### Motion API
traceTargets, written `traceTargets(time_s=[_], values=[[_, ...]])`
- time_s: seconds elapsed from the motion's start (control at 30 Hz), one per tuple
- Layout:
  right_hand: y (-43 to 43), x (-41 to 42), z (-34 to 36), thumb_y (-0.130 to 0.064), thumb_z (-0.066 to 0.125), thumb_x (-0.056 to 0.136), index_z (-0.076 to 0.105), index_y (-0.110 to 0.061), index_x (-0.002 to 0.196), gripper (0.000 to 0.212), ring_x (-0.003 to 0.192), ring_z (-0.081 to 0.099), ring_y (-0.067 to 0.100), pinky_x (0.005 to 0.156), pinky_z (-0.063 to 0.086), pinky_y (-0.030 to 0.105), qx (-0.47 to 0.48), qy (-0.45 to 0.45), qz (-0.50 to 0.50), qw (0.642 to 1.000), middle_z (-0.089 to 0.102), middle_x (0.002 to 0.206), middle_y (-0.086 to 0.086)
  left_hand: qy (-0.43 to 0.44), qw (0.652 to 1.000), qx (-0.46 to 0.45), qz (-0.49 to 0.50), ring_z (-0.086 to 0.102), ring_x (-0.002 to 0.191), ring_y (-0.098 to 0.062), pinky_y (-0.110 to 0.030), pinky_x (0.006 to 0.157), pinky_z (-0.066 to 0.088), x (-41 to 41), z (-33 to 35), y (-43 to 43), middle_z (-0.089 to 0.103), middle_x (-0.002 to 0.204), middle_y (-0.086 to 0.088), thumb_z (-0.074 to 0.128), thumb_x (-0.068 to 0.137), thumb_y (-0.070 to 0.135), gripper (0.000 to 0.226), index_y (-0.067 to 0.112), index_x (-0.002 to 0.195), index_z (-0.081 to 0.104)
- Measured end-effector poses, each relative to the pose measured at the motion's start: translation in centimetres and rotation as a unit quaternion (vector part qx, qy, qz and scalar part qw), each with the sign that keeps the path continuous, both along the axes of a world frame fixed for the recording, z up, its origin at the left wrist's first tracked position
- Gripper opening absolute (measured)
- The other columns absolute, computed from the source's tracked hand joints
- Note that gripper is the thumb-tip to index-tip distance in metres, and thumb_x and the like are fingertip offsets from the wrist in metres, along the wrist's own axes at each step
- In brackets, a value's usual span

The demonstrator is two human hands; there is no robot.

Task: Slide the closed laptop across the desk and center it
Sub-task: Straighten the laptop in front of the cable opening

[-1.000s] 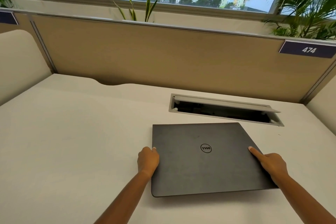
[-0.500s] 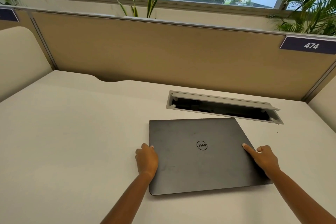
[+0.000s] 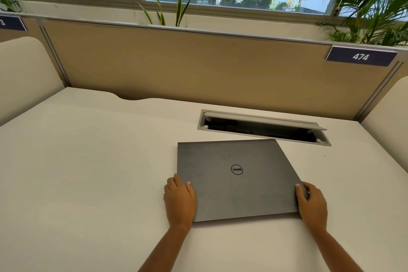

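A closed dark grey laptop with a round logo lies flat on the white desk, right of the desk's middle. My left hand grips its left edge near the front corner, thumb on the lid. At the right front corner my right hand holds the other edge, fingers curled around it. Both forearms reach in from the bottom of the view.
An open cable hatch with a raised grey flap sits in the desk just behind the laptop. A tan partition closes the back, with a sign reading 474. Cream side panels flank the desk. Plants stand behind the partition.
The laptop has slid left and slightly away from me. My right hand changed from a pointing finger on the lid to a grip on the right edge.
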State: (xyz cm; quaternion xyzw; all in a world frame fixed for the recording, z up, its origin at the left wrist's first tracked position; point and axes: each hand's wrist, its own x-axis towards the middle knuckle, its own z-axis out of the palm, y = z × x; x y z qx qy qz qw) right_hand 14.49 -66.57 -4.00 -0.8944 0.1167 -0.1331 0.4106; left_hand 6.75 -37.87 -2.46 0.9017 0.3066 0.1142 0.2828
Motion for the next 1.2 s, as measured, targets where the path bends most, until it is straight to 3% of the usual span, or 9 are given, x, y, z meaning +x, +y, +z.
traceTargets(time_s=[0.27,0.5,0.73,0.87,1.0,1.07,1.2], values=[[0.3,-2.9,-0.4,-0.013,0.042,0.092,0.043,-0.001,0.131,0.04,0.12,0.046,0.038,0.101,0.038,0.048,0.011,-0.02,-0.002,1.0,0.053,0.13,0.021,-0.053,0.998,-0.015,-0.037,0.054,0.107,-0.035,-0.04,0.092,0.046,-1.1,-0.1,0.1,0.058,0.119,-0.022,0.048,0.092,0.018,0.045,-0.005,0.131,0.042],[0.0,-4.6,-0.5,-0.014,0.043,0.093,0.04,-0.001,0.133,0.042,0.118,0.048,0.037,0.1,0.039,0.045,0.013,-0.027,0.003,1.0,0.054,0.13,0.021,-0.101,0.989,-0.08,-0.074,0.044,0.13,-0.03,-0.038,0.111,0.035,-3.6,-0.9,0.0,0.046,0.142,-0.016,0.054,0.091,0.021,0.056,0.001,0.139,0.034],[-0.3,-5.2,-0.4,-0.017,0.045,0.093,0.041,-0.002,0.133,0.043,0.113,0.051,0.038,0.096,0.04,0.044,0.024,-0.023,0.013,0.999,0.055,0.129,0.021,-0.071,0.988,-0.059,-0.121,0.038,0.134,-0.026,-0.04,0.114,0.033,-5.4,-1.5,0.4,0.036,0.15,-0.007,0.059,0.086,0.042,0.077,0.009,0.145,0.022],[-0.4,-5.4,-0.3,-0.017,0.046,0.093,0.041,-0.002,0.133,0.043,0.109,0.053,0.038,0.093,0.041,0.043,0.021,-0.022,0.012,0.999,0.056,0.126,0.022,-0.031,0.985,-0.058,-0.157,0.022,0.143,-0.025,-0.04,0.119,0.021,-6.0,-1.9,0.8,0.019,0.157,-0.003,0.059,0.075,0.061,0.099,0.014,0.147,0.011],[-0.4,-5.5,-0.2,-0.018,0.046,0.093,0.041,-0.003,0.133,0.043,0.108,0.053,0.037,0.092,0.042,0.044,0.023,-0.018,0.013,0.999,0.056,0.127,0.021,-0.013,0.984,-0.056,-0.166,0.016,0.144,-0.025,-0.04,0.12,0.017,-6.1,-1.9,1.1,0.012,0.159,-0.001,0.033,0.044,0.094,0.132,0.016,0.147,0.005],[-0.4,-5.5,-0.1,-0.019,0.046,0.093,0.041,-0.004,0.133,0.044,0.109,0.053,0.037,0.093,0.041,0.043,0.024,-0.016,0.013,0.999,0.056,0.128,0.02,-0.013,0.984,-0.062,-0.166,0.014,0.145,-0.024,-0.039,0.12,0.014,-5.9,-2.1,1.2,0.011,0.159,0.0,0.03,0.04,0.097,0.137,0.017,0.147,0.004],[-0.5,-5.5,-0.2,-0.021,0.047,0.093,0.043,-0.006,0.133,0.043,0.103,0.055,0.035,0.09,0.042,0.042,0.028,-0.01,0.007,1.0,0.058,0.124,0.018,0.0,0.982,-0.067,-0.176,0.009,0.146,-0.025,-0.041,0.122,0.01,-5.5,-2.2,1.5,0.007,0.159,0.002,0.051,0.052,0.084,0.125,0.021,0.147,0.001]])
